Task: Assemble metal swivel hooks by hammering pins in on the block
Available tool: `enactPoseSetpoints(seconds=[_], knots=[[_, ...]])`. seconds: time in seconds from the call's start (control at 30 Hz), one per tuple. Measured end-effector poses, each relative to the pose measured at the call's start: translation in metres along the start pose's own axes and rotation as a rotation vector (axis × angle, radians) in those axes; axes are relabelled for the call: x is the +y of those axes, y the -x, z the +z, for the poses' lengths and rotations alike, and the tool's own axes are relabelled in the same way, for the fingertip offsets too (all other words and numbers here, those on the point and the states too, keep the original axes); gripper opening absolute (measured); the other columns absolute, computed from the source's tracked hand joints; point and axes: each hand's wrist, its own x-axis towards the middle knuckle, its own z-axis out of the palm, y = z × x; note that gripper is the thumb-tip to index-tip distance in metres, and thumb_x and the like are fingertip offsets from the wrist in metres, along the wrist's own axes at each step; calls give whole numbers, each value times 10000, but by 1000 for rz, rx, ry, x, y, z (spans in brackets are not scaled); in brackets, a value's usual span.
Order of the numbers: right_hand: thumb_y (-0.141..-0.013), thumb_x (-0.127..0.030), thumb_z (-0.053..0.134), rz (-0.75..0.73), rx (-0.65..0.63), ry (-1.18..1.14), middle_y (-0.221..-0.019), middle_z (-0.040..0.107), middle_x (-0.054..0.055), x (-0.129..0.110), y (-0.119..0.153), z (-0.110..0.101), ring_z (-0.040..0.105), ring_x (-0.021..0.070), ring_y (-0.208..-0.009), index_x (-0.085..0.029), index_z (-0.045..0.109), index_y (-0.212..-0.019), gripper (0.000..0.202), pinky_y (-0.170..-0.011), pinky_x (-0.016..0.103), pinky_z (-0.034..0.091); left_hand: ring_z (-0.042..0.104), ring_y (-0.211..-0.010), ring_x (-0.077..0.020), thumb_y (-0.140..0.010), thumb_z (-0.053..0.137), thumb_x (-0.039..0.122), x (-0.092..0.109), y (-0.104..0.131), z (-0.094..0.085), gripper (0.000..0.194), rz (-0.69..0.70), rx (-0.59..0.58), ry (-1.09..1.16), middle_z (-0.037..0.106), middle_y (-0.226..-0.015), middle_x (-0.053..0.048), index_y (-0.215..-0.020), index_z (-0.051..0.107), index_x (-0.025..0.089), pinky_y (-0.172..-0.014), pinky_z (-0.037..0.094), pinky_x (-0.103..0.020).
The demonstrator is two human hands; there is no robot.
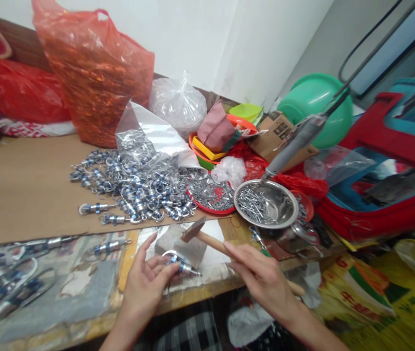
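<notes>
My left hand (pixel 148 279) pinches a small metal hook fitting (pixel 182 265) between thumb and fingers. The fitting has a silver and blue body, a curved hook at one end and a small eye at the other. It is held at the near edge of a grey stone block (pixel 169 243) on the table. My right hand (pixel 262 273) is wrapped round the wooden handle of a hammer (pixel 213 242). The hammer's head is over the right part of the block; whether it touches the stone I cannot tell.
Similar fittings are heaped on cardboard (pixel 28 190) behind, with more at the near left. A steel bowl (pixel 290 209) of metal pins and a red tray (pixel 218 210) of small parts stand at the back. A grey-handled tool (pixel 298 139) hangs over the bowl. Red plastic stools (pixel 368 195) are at right.
</notes>
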Motion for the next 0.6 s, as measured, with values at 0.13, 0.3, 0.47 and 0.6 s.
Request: enactPoseSetpoints(seconds=[0.13, 0.3, 0.47, 0.6], knots=[[-810, -57, 421, -103, 106, 60, -985, 601, 58, -13, 8, -2, 585, 143, -860, -254, 424, -1242, 474, -702, 236, 477, 646, -554, -179, -504, 748, 200, -1, -1, 1, 896, 16, 14, -14, 628, -589, 33, -1263, 271, 185, -548, 545, -303], [-797, -42, 363, -59, -34, 161, -860, 621, 50, -17, 15, 12, 595, 145, -746, -249, 467, -1213, 477, -628, 237, 484, 643, -551, -168, -510, 743, 188, -1, -1, 2, 892, 30, 32, -24, 640, -594, 27, -1269, 274, 187, -551, 547, -297], [-809, -50, 376, -13, 50, 92, -918, 614, 55, -15, 28, 21, 592, 154, -811, -263, 458, -1221, 471, -675, 247, 484, 647, -577, -172, -508, 745, 195, -3, 0, 0, 895, 43, 33, -26, 643, -606, 24, -1271, 279, 197, -574, 549, -303], [-826, -130, 425, 163, 45, -21, -907, 624, 52, 1, 34, 30, 606, 144, -790, -235, 492, -1194, 388, -682, 229, 494, 646, -550, -170, -507, 748, 213, -5, 0, 1, 897, 24, 49, -23, 633, -596, 38, -1270, 277, 212, -555, 549, -296]])
